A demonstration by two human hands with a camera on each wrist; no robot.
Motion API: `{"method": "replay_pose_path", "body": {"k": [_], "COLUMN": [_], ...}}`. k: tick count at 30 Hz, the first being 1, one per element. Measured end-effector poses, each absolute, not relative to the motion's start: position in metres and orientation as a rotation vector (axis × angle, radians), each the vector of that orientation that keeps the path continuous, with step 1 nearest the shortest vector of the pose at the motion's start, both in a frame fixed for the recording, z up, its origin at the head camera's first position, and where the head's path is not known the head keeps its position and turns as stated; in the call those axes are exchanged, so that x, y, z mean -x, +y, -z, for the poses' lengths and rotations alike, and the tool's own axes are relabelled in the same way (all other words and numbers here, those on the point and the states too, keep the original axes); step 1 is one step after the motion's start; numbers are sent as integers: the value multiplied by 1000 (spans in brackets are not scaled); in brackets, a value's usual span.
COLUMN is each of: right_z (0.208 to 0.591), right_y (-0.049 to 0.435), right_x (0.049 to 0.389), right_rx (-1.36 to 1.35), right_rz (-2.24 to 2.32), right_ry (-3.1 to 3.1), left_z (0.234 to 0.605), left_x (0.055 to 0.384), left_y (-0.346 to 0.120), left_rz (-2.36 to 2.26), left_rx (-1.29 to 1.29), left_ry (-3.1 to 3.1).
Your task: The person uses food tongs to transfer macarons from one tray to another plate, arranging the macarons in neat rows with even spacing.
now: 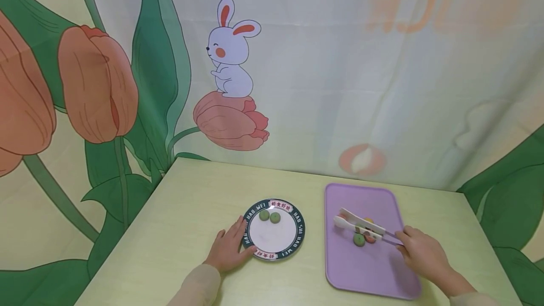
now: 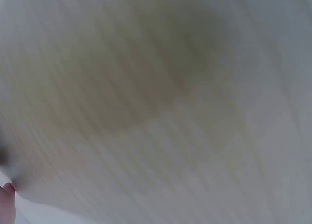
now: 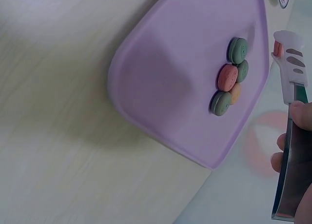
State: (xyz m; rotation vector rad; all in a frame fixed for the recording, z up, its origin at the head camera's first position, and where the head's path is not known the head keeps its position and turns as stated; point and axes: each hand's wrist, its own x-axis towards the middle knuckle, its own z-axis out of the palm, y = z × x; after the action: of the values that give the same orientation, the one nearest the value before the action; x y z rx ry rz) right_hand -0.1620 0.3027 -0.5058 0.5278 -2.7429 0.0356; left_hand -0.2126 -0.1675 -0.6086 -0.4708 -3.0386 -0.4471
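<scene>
My left hand (image 1: pixel 229 247) rests at the left rim of a round white plate (image 1: pixel 272 239) with a dark lettered border, fingers extended and thumb at the lower edge. Two green macarons (image 1: pixel 275 217) lie on the plate. In my right hand (image 1: pixel 425 254) is a pair of tongs (image 1: pixel 346 224) with pale patterned ends and metal arms, held above a purple tray (image 1: pixel 361 273). A pink macaron (image 3: pixel 278 49) sits between the tong tips. Beneath the tongs, several green, pink and orange macarons (image 3: pixel 238 50) are grouped on the tray.
The pale wooden table (image 1: pixel 204 188) meets a printed curtain (image 1: pixel 297 84) at its back edge. Bare tabletop separates plate and tray. The left wrist view mostly shows a blurred surface, with part of a finger (image 2: pixel 7 204) at its lower left.
</scene>
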Motion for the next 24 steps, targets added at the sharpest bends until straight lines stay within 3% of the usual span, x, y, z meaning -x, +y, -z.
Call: {"method": "replay_pose_path", "body": {"k": [24], "right_z": [499], "right_y": [284], "right_x": [173], "right_rx": [-625], "right_rz": [-52], "right_ry": [-2616], "left_z": [611], "left_x": [213], "left_y": [-168], "left_rz": [456], "left_rx": [464], "left_ry": [-3038]}}
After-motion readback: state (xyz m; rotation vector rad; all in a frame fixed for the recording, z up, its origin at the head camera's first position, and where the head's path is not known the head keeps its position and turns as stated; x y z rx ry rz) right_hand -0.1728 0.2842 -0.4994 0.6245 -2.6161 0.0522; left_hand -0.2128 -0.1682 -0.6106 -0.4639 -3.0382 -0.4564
